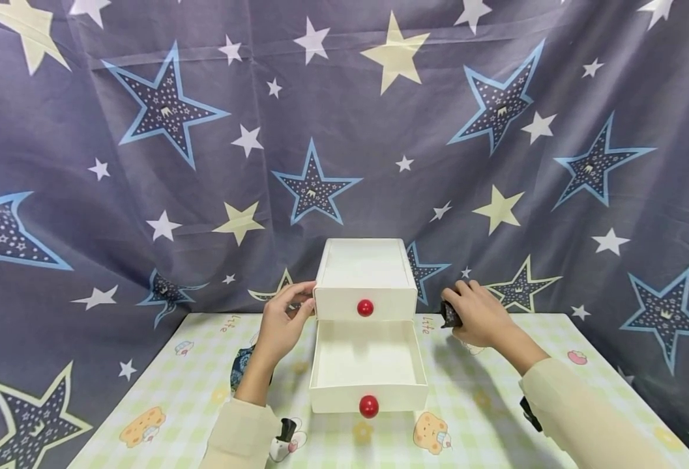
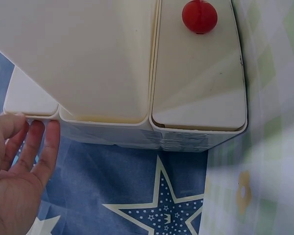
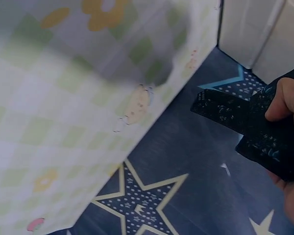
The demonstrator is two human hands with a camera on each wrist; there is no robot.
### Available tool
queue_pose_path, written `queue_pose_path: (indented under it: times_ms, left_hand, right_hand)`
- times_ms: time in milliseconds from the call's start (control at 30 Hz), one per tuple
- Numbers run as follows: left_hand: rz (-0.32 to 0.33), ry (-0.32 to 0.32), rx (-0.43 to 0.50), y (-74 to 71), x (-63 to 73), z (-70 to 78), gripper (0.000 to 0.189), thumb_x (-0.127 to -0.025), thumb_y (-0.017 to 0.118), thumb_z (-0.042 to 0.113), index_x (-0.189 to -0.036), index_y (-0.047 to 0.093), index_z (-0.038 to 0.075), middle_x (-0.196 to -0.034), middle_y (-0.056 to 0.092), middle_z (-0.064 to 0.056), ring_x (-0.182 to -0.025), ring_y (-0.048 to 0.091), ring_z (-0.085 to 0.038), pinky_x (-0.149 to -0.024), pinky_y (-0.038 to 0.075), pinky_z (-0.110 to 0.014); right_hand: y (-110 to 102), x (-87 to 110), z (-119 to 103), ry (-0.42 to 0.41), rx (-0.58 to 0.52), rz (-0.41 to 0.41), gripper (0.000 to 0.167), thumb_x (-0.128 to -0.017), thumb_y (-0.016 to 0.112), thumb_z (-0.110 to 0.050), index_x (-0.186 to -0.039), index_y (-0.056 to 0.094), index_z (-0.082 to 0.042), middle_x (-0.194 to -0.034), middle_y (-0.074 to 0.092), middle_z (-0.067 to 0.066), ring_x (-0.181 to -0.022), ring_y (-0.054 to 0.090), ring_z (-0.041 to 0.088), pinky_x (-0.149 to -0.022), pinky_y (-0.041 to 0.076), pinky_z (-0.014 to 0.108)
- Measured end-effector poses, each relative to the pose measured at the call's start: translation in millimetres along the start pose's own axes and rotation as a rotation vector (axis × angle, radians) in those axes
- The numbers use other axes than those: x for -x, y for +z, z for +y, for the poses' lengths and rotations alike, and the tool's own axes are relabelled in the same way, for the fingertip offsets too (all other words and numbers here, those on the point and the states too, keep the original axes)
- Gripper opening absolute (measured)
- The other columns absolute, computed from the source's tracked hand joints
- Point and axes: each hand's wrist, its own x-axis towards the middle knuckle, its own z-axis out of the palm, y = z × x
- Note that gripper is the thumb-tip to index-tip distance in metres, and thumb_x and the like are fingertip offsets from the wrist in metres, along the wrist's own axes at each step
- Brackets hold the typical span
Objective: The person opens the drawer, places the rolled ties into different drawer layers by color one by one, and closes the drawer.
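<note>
A white drawer unit (image 1: 367,264) with red knobs stands at the table's back edge. Its middle drawer (image 1: 370,398) is pulled well out, while the top drawer (image 1: 339,304) and the bottom drawer (image 2: 201,78) are closed. With its fingertips, my left hand (image 1: 282,326) touches the unit's left side edge beside the top drawer; its fingers are fairly straight in the left wrist view. My right hand (image 1: 476,312) grips a dark floral-patterned folded item (image 3: 269,125) right of the unit. A narrow flap sticks out from this item, and the palm hides part of it.
A blue patterned item (image 1: 241,368) lies on the table behind my left forearm, partly hidden. A checked tablecloth (image 1: 162,384) with cartoon prints covers the table. Close behind hangs a dark star-patterned curtain (image 1: 344,111).
</note>
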Motion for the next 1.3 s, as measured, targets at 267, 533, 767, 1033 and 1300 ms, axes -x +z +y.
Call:
queue_pose_path:
  times_ms: [267, 533, 767, 1033, 1300]
  left_hand:
    - [0.005, 0.012, -0.009, -1.2, 1.0, 0.0, 0.033, -0.095, 0.065, -0.009, -0.129, 0.065, -0.008, -0.119, 0.065, -0.022, -0.102, 0.068, -0.036, -0.077, 0.064, -0.04]
    - [-0.002, 0.002, 0.0, -1.0, 1.3, -0.9, 0.033, -0.096, 0.065, -0.008, -0.13, 0.064, -0.007, -0.119, 0.064, -0.021, -0.102, 0.068, -0.038, -0.079, 0.063, -0.045]
    - [0.0, 0.005, 0.0, -0.8, 0.2, -2.6, 0.033, -0.096, 0.066, -0.008, -0.129, 0.065, -0.006, -0.118, 0.065, -0.02, -0.102, 0.068, -0.036, -0.078, 0.064, -0.044]
    - [0.0, -0.004, 0.002, -0.7, -0.2, -1.6, 0.034, -0.096, 0.065, -0.008, -0.129, 0.065, -0.007, -0.119, 0.064, -0.021, -0.102, 0.068, -0.037, -0.078, 0.064, -0.042]
    - [0.009, 0.008, -0.02, 0.0, -0.3, 2.7, 0.033, -0.096, 0.066, -0.008, -0.128, 0.066, -0.006, -0.118, 0.065, -0.022, -0.101, 0.069, -0.037, -0.075, 0.064, -0.037]
  right_hand:
    - [-21, -3.2, -5, -0.04, 0.012, 0.04, 0.056, -0.066, 0.087, -0.018, -0.116, 0.062, -0.01, -0.101, 0.057, 0.012, -0.086, 0.051, 0.034, -0.078, 0.049, 0.05]
    - [-40, -6.8, -14, -0.093, 0.007, 0.132, 0.057, -0.063, 0.086, -0.015, -0.115, 0.064, -0.009, -0.102, 0.058, 0.011, -0.085, 0.051, 0.032, -0.076, 0.049, 0.047]
    - [-58, -9.8, -26, -0.148, -0.006, 0.225, 0.061, -0.061, 0.085, -0.013, -0.118, 0.065, -0.008, -0.106, 0.06, 0.012, -0.087, 0.052, 0.033, -0.077, 0.05, 0.048]
    - [-84, -13.3, -46, -0.147, -0.019, 0.211, 0.058, -0.063, 0.082, -0.012, -0.119, 0.067, -0.009, -0.107, 0.061, 0.01, -0.091, 0.054, 0.032, -0.081, 0.051, 0.046]
    - [-97, -13.8, -58, -0.17, 0.001, 0.218, 0.058, -0.063, 0.083, -0.015, -0.118, 0.067, -0.008, -0.107, 0.061, 0.011, -0.091, 0.054, 0.032, -0.084, 0.051, 0.047]
